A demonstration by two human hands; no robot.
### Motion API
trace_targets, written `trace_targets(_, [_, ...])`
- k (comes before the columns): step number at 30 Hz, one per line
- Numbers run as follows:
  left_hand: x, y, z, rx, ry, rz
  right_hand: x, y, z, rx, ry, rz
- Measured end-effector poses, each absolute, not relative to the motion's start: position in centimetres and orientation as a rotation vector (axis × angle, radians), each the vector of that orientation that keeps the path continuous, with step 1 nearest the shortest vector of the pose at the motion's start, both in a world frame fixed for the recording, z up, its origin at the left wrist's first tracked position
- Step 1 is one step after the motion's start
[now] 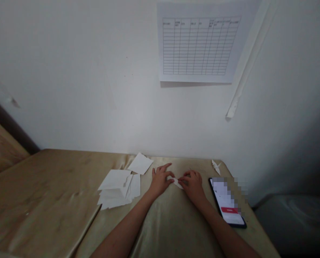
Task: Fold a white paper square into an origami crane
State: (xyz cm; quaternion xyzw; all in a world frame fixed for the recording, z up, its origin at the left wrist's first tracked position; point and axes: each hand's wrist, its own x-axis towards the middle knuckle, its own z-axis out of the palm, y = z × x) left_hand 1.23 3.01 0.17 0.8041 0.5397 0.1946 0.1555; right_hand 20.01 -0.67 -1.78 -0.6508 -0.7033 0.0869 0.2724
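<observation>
A small folded piece of white paper (178,184) lies between my two hands, just above or on the tan padded surface. My left hand (160,181) pinches its left end with thumb and forefinger, the other fingers raised and spread. At the opposite end, my right hand (191,182) grips the paper between thumb and curled fingers. Part of the paper is hidden by the fingertips. Left of my left hand are several loose sheets of white paper (114,197), stacked unevenly, with one square sheet (140,163) behind them.
A phone (227,202) with a lit screen lies right of my right arm. Beyond it, near the surface's far right corner, sits a folded paper figure (216,167). The white wall rises behind, bearing a printed table sheet (197,46). A seam runs through the tan surface (52,186).
</observation>
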Motion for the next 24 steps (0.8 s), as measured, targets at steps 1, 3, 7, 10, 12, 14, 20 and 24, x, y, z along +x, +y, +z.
trace_targets(1, [1.3,3.0,0.2,2.295,1.545,0.582,20.0,-0.7,-1.8,-1.742,-1.890,0.236])
trace_targets(3, [1.3,3.1,0.0,2.280,1.535,0.646,20.0,-0.7,-1.8,-1.717,-1.891,0.239])
trace_targets(7, [1.2,3.2,-0.2,2.272,1.505,0.760,20.0,-0.7,-1.6,-1.655,-1.904,0.247])
trace_targets(10, [1.3,3.1,-0.1,2.293,1.490,0.811,20.1,-0.7,-1.4,-1.617,-1.896,0.199])
trace_targets(12, [1.3,3.0,0.0,2.318,1.486,0.833,20.2,-0.7,-1.3,-1.573,-1.889,0.130])
trace_targets(14, [1.3,3.0,-0.2,2.336,1.491,0.862,20.3,-0.7,-1.3,-1.517,-1.872,0.023])
trace_targets(20, [1.1,3.3,-1.1,2.340,1.517,0.963,20.5,-0.7,-1.0,-1.448,-1.902,-0.230])
trace_targets(24, [1.1,3.3,-1.0,2.344,1.523,0.930,20.0,-0.9,-0.9,-1.430,-1.997,-0.251])
